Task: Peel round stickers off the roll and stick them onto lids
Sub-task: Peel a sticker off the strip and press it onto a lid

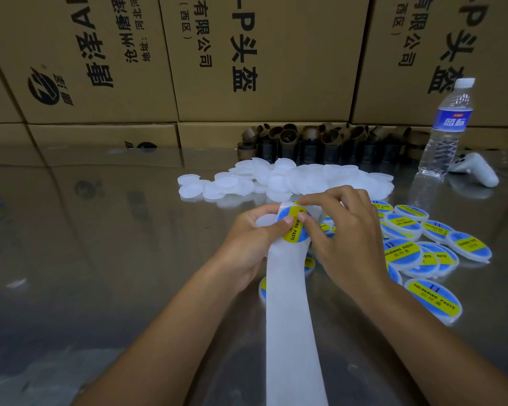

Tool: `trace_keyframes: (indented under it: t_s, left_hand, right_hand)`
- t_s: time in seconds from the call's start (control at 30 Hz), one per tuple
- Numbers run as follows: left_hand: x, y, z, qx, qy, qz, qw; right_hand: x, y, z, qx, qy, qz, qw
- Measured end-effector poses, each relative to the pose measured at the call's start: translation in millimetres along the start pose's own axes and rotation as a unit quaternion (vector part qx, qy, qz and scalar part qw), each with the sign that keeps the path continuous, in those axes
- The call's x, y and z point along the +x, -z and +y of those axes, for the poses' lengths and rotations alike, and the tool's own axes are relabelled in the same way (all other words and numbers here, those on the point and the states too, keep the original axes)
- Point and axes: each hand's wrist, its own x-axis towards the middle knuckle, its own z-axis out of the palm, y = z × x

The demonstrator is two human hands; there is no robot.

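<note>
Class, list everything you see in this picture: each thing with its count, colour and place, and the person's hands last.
table: one, shiny grey, under everything
cardboard boxes: several, brown with black print, stacked behind
cardboard cores: many, brown, heaped at the back
blank lids: a pile, translucent white, centre
labelled lids: a dozen or so, yellow-blue stickers, right side
water bottle: one, clear, blue label, back right
controller: one, white, beside the bottle
backing strip: one, white, centre to bottom edge
sticker: one, yellow-blue, on the strip's top
left hand: grips the strip, thumb on sticker
right hand: pinches the sticker
</note>
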Motion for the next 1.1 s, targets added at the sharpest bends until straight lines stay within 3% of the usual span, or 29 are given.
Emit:
trace_keyframes:
  t_s: [0.53, 0.83, 1.1]
  left_hand:
    - [1.1, 0.7, -0.5, -0.01, 0.01, -0.009, 1.0]
    - [3.2, -1.2, 5.1, -0.092, 0.055, -0.004, 0.994]
    - [3.4, 1.6, 2.0, -0.036, 0.04, 0.024, 0.998]
  right_hand:
    - [1.1, 3.3, -5.0, 0.018, 0.018, 0.005, 1.0]
    - [1.7, 2.7, -9.4, 0.051, 0.04, -0.029, 0.997]
    - [1.6, 2.7, -12.5, 0.168, -0.035, -0.087, 0.981]
